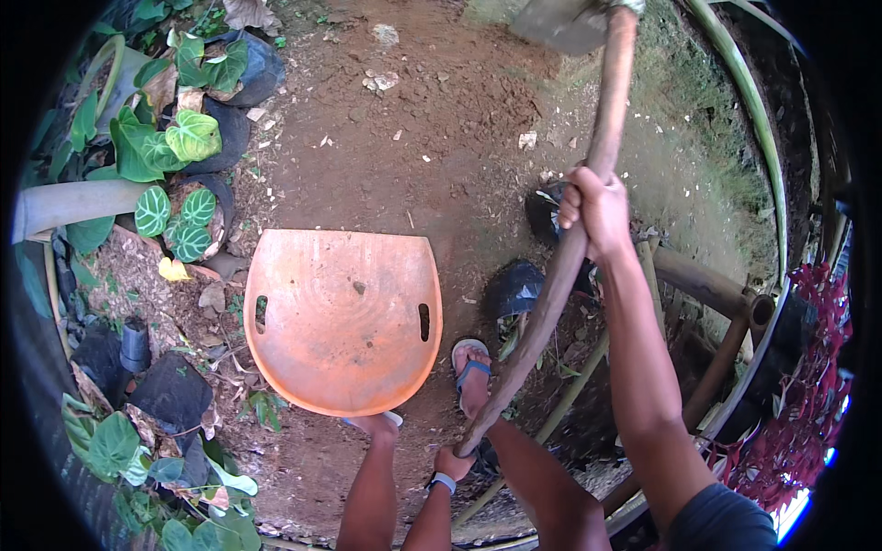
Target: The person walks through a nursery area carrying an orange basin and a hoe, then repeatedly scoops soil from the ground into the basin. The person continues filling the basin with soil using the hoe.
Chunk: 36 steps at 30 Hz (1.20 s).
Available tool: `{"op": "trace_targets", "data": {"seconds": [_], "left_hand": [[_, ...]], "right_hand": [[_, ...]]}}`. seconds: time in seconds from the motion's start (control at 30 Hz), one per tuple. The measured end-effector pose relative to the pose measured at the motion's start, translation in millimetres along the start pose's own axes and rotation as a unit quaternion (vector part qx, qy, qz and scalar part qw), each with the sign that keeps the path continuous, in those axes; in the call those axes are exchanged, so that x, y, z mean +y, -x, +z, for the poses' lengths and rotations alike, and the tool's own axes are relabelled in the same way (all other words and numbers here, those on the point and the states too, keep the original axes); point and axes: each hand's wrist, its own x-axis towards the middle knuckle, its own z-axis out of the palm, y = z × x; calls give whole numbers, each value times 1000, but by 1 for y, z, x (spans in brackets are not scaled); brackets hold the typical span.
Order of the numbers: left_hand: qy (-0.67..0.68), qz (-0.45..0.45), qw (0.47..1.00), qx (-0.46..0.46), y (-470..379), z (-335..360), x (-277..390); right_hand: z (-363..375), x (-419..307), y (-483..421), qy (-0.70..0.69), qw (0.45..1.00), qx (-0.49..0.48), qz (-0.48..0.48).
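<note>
My right hand (598, 206) grips the middle of the long wooden handle of a hoe (537, 317). Around the handle's lower end is my left hand (453, 463), with a band on its wrist. The metal hoe blade (561, 26) is at the top of the view, over brown soil, and is partly cut off by the frame's edge. An orange plastic scoop-shaped carrier (344, 317) with two slot handles lies on the ground in front of my feet, its straight edge facing away. It holds only a few bits of dirt. Loosened soil (462, 103) lies beyond it.
Potted plants with heart-shaped leaves (169, 144) line the left side. Black plant bags (513, 289) stand under the hoe handle, near my sandalled foot (474, 372). A bamboo frame (703, 282) and red-leaved plants (792, 399) are at the right.
</note>
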Motion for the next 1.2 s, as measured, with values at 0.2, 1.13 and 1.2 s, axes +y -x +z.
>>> {"op": "trace_targets", "data": {"seconds": [0.2,1.13,1.2], "left_hand": [[10,-54,998,-7,-13,4,-8],[-64,-88,994,0,36,-14,-4],[-21,-79,996,-35,51,-2,-5]], "right_hand": [[24,3,-11,41,998,40,20],[-19,40,-38,-14,994,1,112],[-17,39,-46,0,995,28,95]]}}
